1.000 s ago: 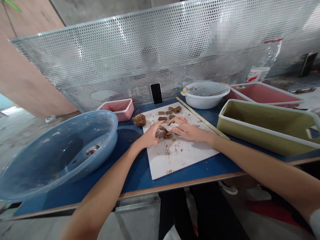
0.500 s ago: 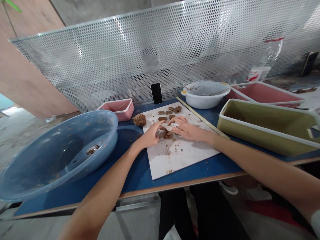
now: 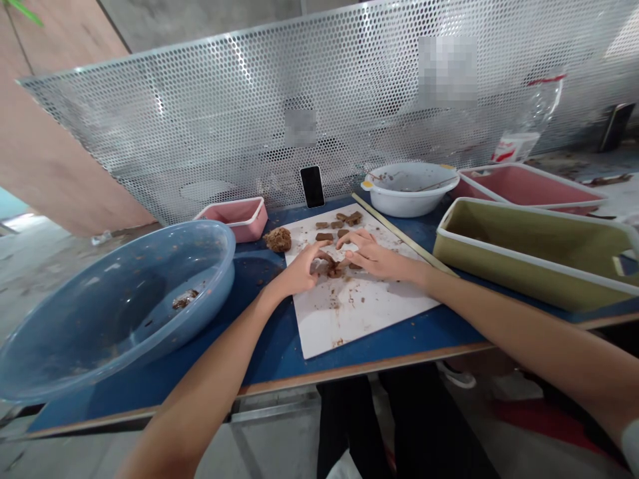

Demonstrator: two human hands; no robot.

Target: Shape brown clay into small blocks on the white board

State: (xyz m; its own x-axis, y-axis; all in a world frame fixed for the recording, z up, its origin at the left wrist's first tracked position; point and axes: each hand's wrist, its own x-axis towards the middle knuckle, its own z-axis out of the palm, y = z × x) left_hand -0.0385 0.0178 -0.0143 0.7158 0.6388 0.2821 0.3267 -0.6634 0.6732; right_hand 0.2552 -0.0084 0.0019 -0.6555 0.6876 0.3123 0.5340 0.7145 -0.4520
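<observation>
A small lump of brown clay point(image 3: 333, 267) lies on the white board point(image 3: 327, 326), between my two hands. My left hand point(image 3: 301, 269) curls round its left side, thumb and fingers pressed to it. From the right, my right hand point(image 3: 372, 258) bends its fingers over the same lump, thumb side against the clay; its fingertips partly hide it. Just beyond the fingers are several flat clay pieces point(image 3: 324, 236), and a few more clay pieces point(image 3: 349, 218) sit farther back. A rough ball of brown clay point(image 3: 277, 239) rests by the board's left edge.
At the left stands a large blue basin point(image 3: 210, 233), with a small pink tub point(image 3: 257, 219) behind it. A phone point(image 3: 312, 186) leans on the perforated metal screen point(image 3: 224, 133). Rightward are a pale stick point(image 3: 399, 233), a white basin point(image 3: 409, 203), a green trough point(image 3: 509, 266) and a pink trough point(image 3: 539, 186).
My right hand's fingers have shifted slightly to the right, so more of the clay lump shows. The left hand stays nearly still.
</observation>
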